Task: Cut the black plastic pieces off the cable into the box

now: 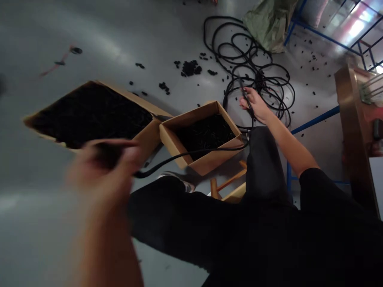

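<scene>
My left hand [104, 165], smeared by motion in the lower left, is closed around a black hose [197, 152]. From it the hose runs right, across the front of the smaller cardboard box [206, 165], towards my right knee. Out beyond that knee, my right hand [253, 104] pinches a thin dark length that looks like the same hose. Small dark pieces fill the bottom of the smaller box. Left of it stands a larger cardboard box [149, 137], holding many black pieces. My left hand is in front of its near edge.
A tangled coil of black hose [239, 56] lies on the floor beside a greenish sack [269, 26]. Small black pieces [190, 68] are scattered around. A wooden stool [229, 189] shows between my legs. Blue metal frames and a brown bench [347, 119] stand at right.
</scene>
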A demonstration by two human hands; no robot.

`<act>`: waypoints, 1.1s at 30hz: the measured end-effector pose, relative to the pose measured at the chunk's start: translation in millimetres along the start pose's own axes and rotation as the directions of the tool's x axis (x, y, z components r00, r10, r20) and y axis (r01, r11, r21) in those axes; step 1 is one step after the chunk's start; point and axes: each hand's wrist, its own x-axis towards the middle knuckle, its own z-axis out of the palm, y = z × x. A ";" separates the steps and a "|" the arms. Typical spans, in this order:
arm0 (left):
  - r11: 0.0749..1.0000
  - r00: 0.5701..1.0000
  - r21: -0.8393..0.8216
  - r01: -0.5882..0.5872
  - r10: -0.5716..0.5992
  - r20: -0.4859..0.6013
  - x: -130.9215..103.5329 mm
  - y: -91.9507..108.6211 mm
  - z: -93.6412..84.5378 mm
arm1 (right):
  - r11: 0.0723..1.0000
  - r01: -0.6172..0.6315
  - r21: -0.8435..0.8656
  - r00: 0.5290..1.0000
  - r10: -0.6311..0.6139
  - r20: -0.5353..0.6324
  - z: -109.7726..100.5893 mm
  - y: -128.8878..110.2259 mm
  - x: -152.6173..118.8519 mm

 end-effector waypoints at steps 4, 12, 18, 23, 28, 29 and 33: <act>0.957 0.969 0.250 -0.148 0.090 0.231 24.4 -42.8 58.5 | 0.801 -0.229 0.553 0.888 -0.061 0.457 85.8 -15.4 -17.5; 0.995 0.942 0.098 0.011 -0.043 0.333 30.5 -138.7 118.4 | 0.600 -0.669 0.439 0.742 0.499 0.448 167.6 38.7 -38.7; 0.994 0.937 0.093 0.060 -0.088 0.339 27.5 -145.0 111.6 | 0.559 -0.702 0.442 0.712 0.524 0.467 182.0 27.9 -48.7; 0.994 0.981 0.106 0.025 -0.044 0.187 49.9 -127.3 100.8 | 0.601 -0.735 0.314 0.652 0.500 0.569 179.0 18.8 -45.0; 0.992 0.984 0.114 0.046 -0.065 0.168 50.3 -115.2 87.4 | 0.580 -0.760 0.294 0.605 0.467 0.644 168.9 5.4 -39.2; 0.994 0.972 0.097 0.047 -0.068 0.224 45.6 -114.4 87.7 | 0.560 -0.767 0.312 0.596 0.442 0.670 167.6 1.9 -39.0; 0.999 0.937 -0.011 0.031 -0.025 0.349 25.8 -116.1 100.9 | 0.473 -0.809 0.350 0.530 0.327 0.783 171.3 -8.9 -42.5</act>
